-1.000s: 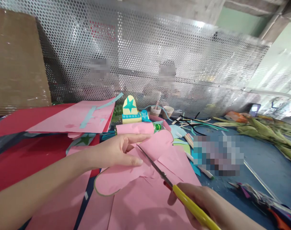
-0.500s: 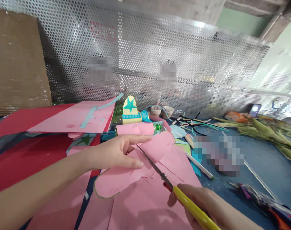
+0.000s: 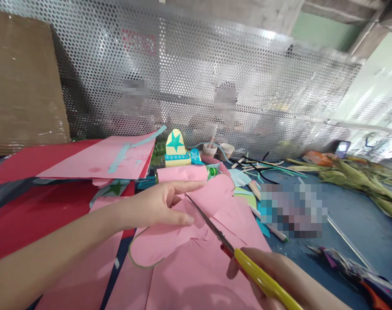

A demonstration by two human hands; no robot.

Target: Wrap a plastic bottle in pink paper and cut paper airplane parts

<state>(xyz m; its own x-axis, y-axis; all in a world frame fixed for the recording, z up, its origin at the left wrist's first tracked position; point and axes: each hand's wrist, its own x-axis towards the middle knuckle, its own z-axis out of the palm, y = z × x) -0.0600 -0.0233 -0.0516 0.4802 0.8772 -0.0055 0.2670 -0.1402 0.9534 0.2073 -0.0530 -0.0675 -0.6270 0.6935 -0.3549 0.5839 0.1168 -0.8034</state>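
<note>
My left hand (image 3: pixel 170 204) grips a pink paper cutout (image 3: pixel 157 247) with rounded, green-edged lobes, its thumb in front and fingers partly behind. My right hand (image 3: pixel 260 271) is wrapped round the yellow and red handles of a pair of scissors (image 3: pixel 220 237). Their blades lie close together across the cutout, with the tip near my left thumb and forefinger. Beneath the cutout are larger pink paper sheets (image 3: pixel 196 280). Just beyond my left hand lies a green bottle wrapped in pink paper (image 3: pixel 183 173).
Red and pink sheets (image 3: pixel 95 155) lie at left, beside a cardboard panel (image 3: pixel 24 86). A yellow paper piece with a blue star (image 3: pixel 175 146) stands at the back. A white marker (image 3: pixel 270 226), another cutting tool (image 3: pixel 354 271) and corn husks (image 3: pixel 354 176) are at right. Perforated metal (image 3: pixel 189 64) closes the back.
The cutout's lower-left lobe has shifted slightly to the right. My hands and the scissors are nearly where they were.
</note>
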